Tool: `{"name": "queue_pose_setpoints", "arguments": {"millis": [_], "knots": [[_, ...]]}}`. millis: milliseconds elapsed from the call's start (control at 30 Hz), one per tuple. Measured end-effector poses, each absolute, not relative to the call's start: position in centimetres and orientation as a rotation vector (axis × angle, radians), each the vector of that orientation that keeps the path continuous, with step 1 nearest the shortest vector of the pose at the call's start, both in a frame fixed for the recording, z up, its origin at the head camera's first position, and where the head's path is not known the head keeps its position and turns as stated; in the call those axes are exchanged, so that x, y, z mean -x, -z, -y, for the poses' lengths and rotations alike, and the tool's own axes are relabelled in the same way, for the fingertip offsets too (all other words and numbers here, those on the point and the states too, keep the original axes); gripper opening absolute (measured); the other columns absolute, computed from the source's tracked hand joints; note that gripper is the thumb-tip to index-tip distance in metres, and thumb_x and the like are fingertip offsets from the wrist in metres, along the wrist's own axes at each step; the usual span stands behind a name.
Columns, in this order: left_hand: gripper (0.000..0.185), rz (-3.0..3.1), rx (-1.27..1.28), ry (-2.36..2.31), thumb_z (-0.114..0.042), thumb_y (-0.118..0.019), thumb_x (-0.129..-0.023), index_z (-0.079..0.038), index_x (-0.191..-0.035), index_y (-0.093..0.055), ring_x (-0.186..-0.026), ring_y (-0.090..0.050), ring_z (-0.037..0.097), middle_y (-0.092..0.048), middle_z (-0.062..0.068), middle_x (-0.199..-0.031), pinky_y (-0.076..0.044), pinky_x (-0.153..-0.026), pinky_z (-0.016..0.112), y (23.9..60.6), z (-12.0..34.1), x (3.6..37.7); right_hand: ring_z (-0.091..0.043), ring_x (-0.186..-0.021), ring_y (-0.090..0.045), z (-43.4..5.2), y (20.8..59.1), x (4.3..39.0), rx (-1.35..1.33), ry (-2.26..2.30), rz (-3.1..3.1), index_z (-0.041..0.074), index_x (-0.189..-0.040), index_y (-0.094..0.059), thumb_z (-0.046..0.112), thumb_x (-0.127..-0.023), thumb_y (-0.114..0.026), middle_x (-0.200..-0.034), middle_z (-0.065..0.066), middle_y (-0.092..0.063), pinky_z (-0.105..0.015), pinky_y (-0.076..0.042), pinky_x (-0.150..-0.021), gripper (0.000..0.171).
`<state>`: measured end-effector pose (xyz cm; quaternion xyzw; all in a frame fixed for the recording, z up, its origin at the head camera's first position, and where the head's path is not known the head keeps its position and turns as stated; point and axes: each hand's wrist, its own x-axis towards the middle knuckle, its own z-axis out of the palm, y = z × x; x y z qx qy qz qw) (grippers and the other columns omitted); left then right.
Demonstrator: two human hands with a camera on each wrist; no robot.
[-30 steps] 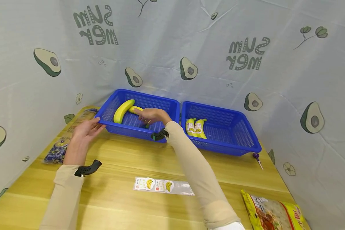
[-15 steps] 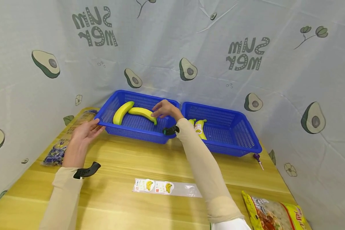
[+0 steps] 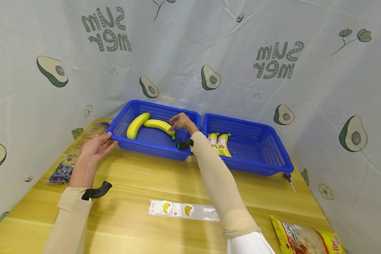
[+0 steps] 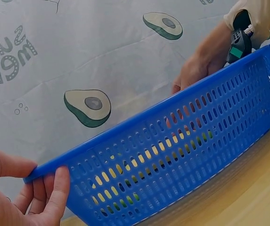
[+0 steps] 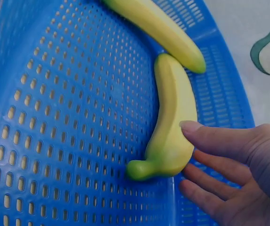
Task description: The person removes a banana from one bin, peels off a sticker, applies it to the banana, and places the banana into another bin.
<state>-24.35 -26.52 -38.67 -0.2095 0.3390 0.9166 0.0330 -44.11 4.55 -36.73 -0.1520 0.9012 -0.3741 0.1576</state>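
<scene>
Right hand (image 3: 181,122) is inside the left basket (image 3: 152,150), fingers loosely spread, with one fingertip resting on the nearer banana (image 5: 172,125) close to its green stem end; it does not grip the fruit. A second ago this hand lay flat over that banana further forward in the basket; half a second ago it was lifted above the back rim with the banana lying free. It has now come back down to the fruit, so I judge the banana is being nudged or about to be picked up rather than left in place. Both bananas lie on the basket floor, the second banana (image 3: 137,124) just beside the first. Left hand (image 3: 95,148) still pinches the basket's near-left corner between thumb and fingers, steadying it. Two labelled bananas (image 3: 220,143) lie in the right basket (image 3: 273,165); a sticker strip (image 3: 181,210) lies on the table (image 3: 139,183).
</scene>
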Motion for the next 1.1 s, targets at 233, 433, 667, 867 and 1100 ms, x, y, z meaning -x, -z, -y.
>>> {"name": "queue_pose_setpoints", "arguments": {"millis": [233, 433, 667, 867, 1100], "knots": [[0.108, -1.067, 0.647, -2.812, 0.001, -0.064, -0.105, -0.037, -0.172, 0.011, -0.087, -0.070, 0.017, -0.066, 0.003, -0.101, -0.065, -0.090, 0.031, 39.0, 26.4, 24.1, -0.036, -0.141, -0.058, -4.6, 37.7, 44.3, 0.359, 1.160, -2.478, -0.002, -0.149, -0.061, -0.003, -0.093, -0.083, -0.152, -0.022, -0.060, -0.045, -0.055, -0.110, 0.060], [0.115, -1.067, 0.608, -2.818, 0.001, -0.066, -0.104, -0.040, -0.169, 0.020, -0.089, -0.069, 0.016, -0.066, 0.003, -0.100, -0.064, -0.090, 0.031, 38.8, 26.4, 24.3, -0.037, -0.131, -0.065, -4.6, 37.9, 44.7, 0.374, 1.103, -2.523, -0.003, -0.145, -0.064, -0.009, -0.088, -0.084, -0.147, -0.023, -0.064, -0.044, -0.060, -0.102, 0.060], [0.113, -1.047, 0.628, -2.816, 0.002, -0.064, -0.105, -0.041, -0.169, 0.019, -0.090, -0.069, 0.017, -0.066, 0.002, -0.104, -0.065, -0.087, 0.031, 38.9, 26.4, 24.6, -0.034, -0.120, -0.072, -4.3, 37.9, 45.0, 0.400, 0.987, -2.586, -0.002, -0.141, -0.068, -0.007, -0.088, -0.085, -0.145, -0.021, -0.066, -0.038, -0.063, -0.094, 0.056], [0.111, -1.050, 0.634, -2.823, 0.003, -0.064, -0.104, -0.040, -0.171, 0.013, -0.088, -0.069, 0.017, -0.067, 0.003, -0.098, -0.065, -0.086, 0.031, 38.9, 26.2, 24.5, -0.021, -0.091, -0.071, -4.6, 37.3, 44.5, 0.369, 0.987, -2.568, -0.003, -0.143, -0.066, -0.004, -0.092, -0.083, -0.149, -0.022, -0.063, -0.038, -0.064, -0.090, 0.054], [0.114, -1.004, 0.649, -2.851, 0.005, -0.066, -0.103, -0.044, -0.170, 0.012, -0.087, -0.070, 0.019, -0.069, 0.005, -0.094, -0.065, -0.086, 0.032, 39.0, 26.4, 24.5, -0.032, -0.116, -0.071, -5.1, 35.8, 43.9, 0.329, 1.176, -2.400, -0.005, -0.149, -0.059, -0.004, -0.099, -0.074, -0.153, -0.025, -0.058, -0.046, -0.061, -0.100, 0.052]]}}
